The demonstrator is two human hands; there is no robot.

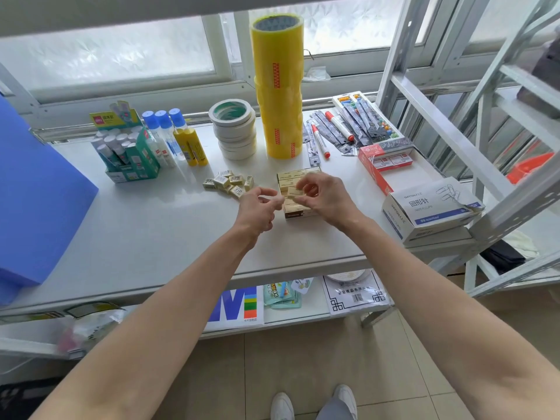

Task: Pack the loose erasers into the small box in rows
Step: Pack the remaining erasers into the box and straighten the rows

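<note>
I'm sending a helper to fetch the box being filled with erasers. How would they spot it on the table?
Start from the tall yellow tape stack at the back of the white table. Straight in front of it, under the right hand, sits the small box. Unlike the loose erasers to its left, its erasers lie in rows.

I log two bare forearms, no sleeves visible as far up as the frame shows. Left hand [257, 207]: no ring, watch or glove that I can see. Right hand [324, 197]: likewise unadorned, wrist bare. Well below both hands, at the bottom edge, I note white shoes [315, 403], rounded toes, one pair. Grey trouser leg [333, 412] just above the right-side shoe; only a small part shows.
</note>
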